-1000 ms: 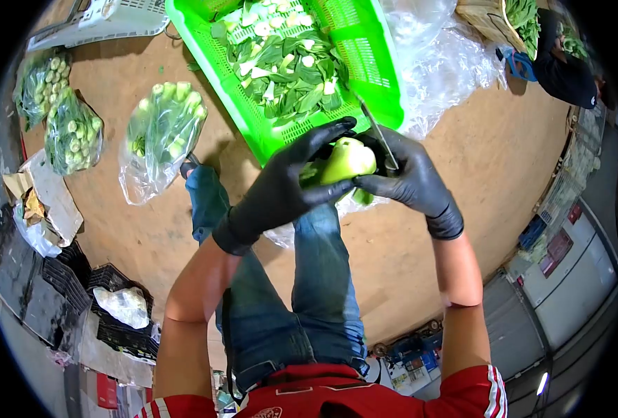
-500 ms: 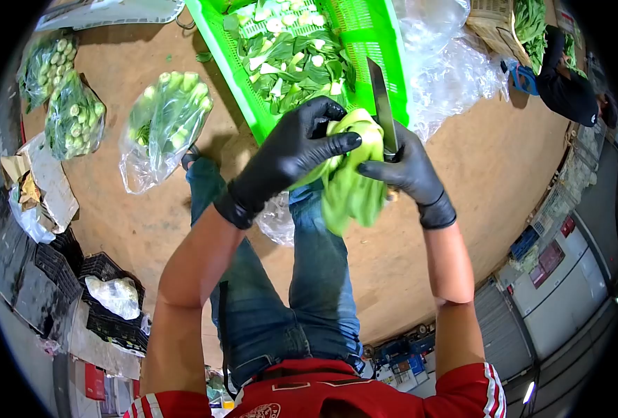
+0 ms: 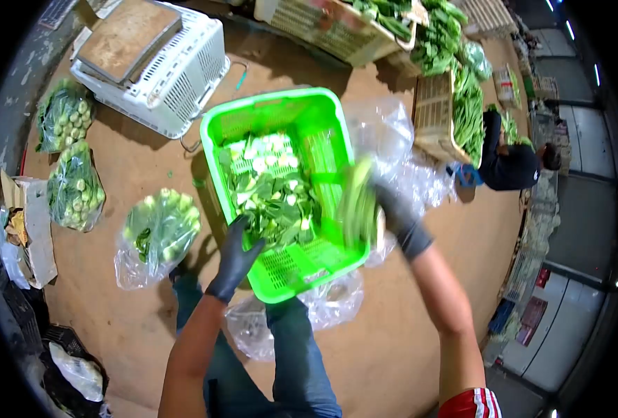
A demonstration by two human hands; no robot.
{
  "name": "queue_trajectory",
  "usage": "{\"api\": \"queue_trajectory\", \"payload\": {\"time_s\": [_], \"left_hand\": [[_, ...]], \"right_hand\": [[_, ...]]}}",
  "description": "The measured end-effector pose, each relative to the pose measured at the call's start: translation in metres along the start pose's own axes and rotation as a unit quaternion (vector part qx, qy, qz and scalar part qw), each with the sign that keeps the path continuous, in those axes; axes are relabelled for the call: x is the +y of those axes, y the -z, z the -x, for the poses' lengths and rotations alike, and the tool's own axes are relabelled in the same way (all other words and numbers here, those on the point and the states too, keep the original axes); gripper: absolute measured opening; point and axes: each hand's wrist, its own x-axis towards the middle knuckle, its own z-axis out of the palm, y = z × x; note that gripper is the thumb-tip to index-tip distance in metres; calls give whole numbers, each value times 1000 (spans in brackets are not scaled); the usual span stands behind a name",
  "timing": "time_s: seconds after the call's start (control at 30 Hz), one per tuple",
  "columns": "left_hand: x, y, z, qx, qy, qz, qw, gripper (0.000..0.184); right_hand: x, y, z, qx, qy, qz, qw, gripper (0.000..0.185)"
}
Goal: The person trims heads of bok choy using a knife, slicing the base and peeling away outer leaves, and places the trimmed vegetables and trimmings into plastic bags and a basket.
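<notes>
My right hand point(image 3: 399, 217), black-gloved and blurred by motion, grips a smeared head of leafy greens point(image 3: 357, 202) at the right wall of the bright green crate point(image 3: 277, 96). No knife blade can be made out now; a small tan bit shows beside the greens. Over the crate's near left side, my left hand point(image 3: 236, 261), also gloved in black, has its thumb spread from the fingers. Its fingertips are at the pile of cut green leaves point(image 3: 274, 209). Pale stem ends point(image 3: 270, 155) lie farther back in the crate.
Bagged greens point(image 3: 162, 230) lie left of the crate, with more bags point(image 3: 75, 184) beyond. A white upturned crate point(image 3: 176, 76) stands at back left. Clear plastic point(image 3: 420, 184) spreads to the right. Beige crates point(image 3: 431, 115) hold greens near a crouching person point(image 3: 507, 164).
My hands have parted: the right carries the greens to the crate's right side, the left has moved down-left to the cut leaves. The knife blade no longer shows. The view has tilted up.
</notes>
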Motion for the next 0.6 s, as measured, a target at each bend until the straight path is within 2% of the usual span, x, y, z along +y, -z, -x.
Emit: {"api": "queue_trajectory", "payload": {"time_s": [0.07,0.1,0.13,0.2,0.23,0.27,0.3,0.33,0.37,0.4,0.43,0.47,0.53,0.6], "left_hand": [[-24,33,20,69,0,-13,998,55],[-54,43,33,104,30,24,994,50],[-93,50,43,141,65,58,986,46],[-148,83,68,196,92,130,968,40],[-160,105,80,209,154,180,949,32],[-173,127,92,205,104,-26,973,25],[-195,145,106,231,86,1,969,22],[-214,157,116,256,145,22,955,20],[-248,165,128,268,163,-27,949,18],[-287,169,141,286,213,18,934,19],[-312,177,149,273,235,-11,933,21],[-336,181,153,255,258,-36,931,23],[-390,190,145,230,261,-106,931,23],[-446,193,126,217,261,-128,932,22]], "right_hand": [[-93,34,-72,-59,133,-191,971,42],[-137,25,-103,64,171,-232,955,44],[-153,9,-116,127,207,-184,952,45],[-134,-19,-141,88,195,-45,976,45],[-113,-31,-152,78,136,20,987,44],[-77,-51,-156,61,74,86,992,44],[-23,-88,-151,45,13,194,980,43],[23,-115,-137,26,-32,304,952,43],[85,-140,-126,-34,-57,298,952,42],[156,-169,-118,-87,-77,291,950,42],[218,-198,-110,-127,-56,361,922,40],[249,-253,-100,-117,-139,260,948,35],[323,-330,-102,-77,-205,122,968,43],[382,-396,-112,-54,-166,89,981,53]]}}
